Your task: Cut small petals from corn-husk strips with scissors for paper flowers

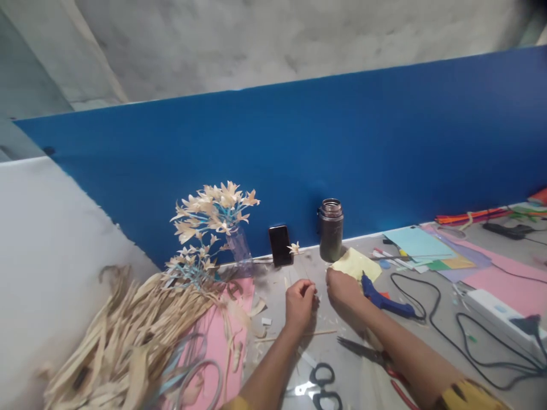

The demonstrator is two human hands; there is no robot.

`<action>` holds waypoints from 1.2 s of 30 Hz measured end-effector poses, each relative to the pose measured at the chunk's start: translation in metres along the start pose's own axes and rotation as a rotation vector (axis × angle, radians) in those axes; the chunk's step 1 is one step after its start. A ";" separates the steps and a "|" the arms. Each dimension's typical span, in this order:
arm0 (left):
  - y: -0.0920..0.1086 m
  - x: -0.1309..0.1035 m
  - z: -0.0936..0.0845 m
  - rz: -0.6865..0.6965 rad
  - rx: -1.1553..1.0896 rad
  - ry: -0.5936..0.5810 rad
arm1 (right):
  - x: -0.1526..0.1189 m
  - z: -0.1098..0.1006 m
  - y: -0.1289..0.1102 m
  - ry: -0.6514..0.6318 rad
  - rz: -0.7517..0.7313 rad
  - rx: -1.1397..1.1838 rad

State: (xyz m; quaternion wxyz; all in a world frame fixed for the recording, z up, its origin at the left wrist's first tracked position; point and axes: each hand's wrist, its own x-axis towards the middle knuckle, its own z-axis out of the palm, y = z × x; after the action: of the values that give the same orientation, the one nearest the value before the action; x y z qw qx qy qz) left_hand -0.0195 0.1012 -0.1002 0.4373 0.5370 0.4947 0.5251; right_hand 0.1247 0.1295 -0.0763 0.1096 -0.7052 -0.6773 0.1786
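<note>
My left hand (299, 302) is held above the middle of the table, its thumb and fingers pinched together. Whatever may be between them is too small to tell. Just beyond it is a small pale flower (294, 248), in front of a black phone (280, 246) leaning on the blue partition. My right hand (345, 290) is closed too, its fingertips hidden or too fine to make out. It is beside a yellow paper sheet (361, 263) and a blue glue gun (387, 300). Black-handled scissors (322, 378) lie near my left forearm; red-handled pliers (363, 350) lie under my right forearm.
A dark flask (331, 230) stands open by the blue partition (290, 154). At left are a clear vase (241, 250) of pale flowers and a heap of dried husks (128, 336) beside pink paper. Cables, a white power strip (499, 319) and coloured sheets (421, 245) spread at right.
</note>
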 end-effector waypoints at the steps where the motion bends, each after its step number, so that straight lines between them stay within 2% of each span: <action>1: -0.002 -0.001 -0.001 0.019 0.003 0.005 | 0.000 0.001 0.001 0.018 -0.007 0.028; 8: -0.008 0.000 -0.001 0.139 0.027 0.051 | -0.021 0.006 0.010 0.141 -0.214 0.340; 12: -0.005 -0.002 0.001 0.227 0.055 0.013 | -0.031 0.013 0.008 0.209 -0.295 0.468; 17: -0.002 -0.007 -0.001 0.366 0.104 -0.023 | -0.031 0.015 0.010 0.219 -0.363 0.550; 30: 0.012 -0.016 0.004 0.272 0.190 0.037 | -0.033 0.008 0.012 0.224 -0.377 0.595; 36: 0.006 -0.017 0.004 0.292 0.241 0.040 | -0.035 0.006 0.010 0.231 -0.392 0.593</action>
State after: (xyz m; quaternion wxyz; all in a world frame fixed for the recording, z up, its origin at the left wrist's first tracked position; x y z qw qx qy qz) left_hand -0.0142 0.0842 -0.0966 0.2790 0.6409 0.4793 0.5307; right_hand 0.1309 0.0936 -0.0819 0.4168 -0.5152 -0.7016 0.2618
